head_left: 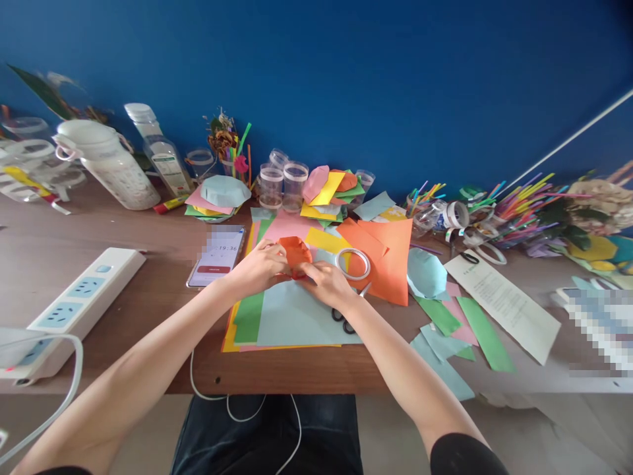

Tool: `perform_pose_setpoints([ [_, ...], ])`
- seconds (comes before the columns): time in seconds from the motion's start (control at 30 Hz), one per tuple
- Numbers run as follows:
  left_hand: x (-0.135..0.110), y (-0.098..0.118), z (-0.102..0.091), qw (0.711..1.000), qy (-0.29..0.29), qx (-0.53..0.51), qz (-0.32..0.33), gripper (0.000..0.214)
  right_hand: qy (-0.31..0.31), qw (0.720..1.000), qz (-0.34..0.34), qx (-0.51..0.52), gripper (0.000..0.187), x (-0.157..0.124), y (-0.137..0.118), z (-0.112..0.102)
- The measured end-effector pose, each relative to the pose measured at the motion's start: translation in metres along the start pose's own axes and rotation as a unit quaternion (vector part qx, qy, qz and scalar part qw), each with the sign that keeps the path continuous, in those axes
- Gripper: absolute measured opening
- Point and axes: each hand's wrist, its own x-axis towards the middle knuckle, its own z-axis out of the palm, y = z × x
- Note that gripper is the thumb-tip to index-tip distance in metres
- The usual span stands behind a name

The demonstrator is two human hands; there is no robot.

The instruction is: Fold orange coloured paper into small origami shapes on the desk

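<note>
Both hands hold a small orange-red paper cup shape [295, 251] above the stacked coloured sheets. My left hand [262, 267] grips its left side, fingers curled over the rim. On the near right side, my right hand [324, 280] pinches the paper with thumb and fingers. Beneath lies a light blue sheet [297, 316] on top of green, pink and yellow ones. A roll of white tape [353, 264] lies just beyond my right hand. Black-handled scissors [342, 320] are partly covered by that hand. Orange sheets [390, 264] spread to the right.
A phone [217, 254] and a power strip [84, 297] lie on the left. Clear plastic cups [295, 185], cut paper pieces [220, 191] and a white bottle [106, 161] line the back. Paper scraps [487, 330] and a printed sheet [504, 303] are on the right.
</note>
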Motion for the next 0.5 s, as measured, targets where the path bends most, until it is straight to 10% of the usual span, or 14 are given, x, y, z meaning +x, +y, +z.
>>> perform_pose_setpoints([
  [0.5,0.000,0.003,-0.001,0.995,-0.001,-0.089,-0.046,0.021,-0.045,0.995,-0.001,-0.083,0.019,0.004,-0.005,-0.007],
])
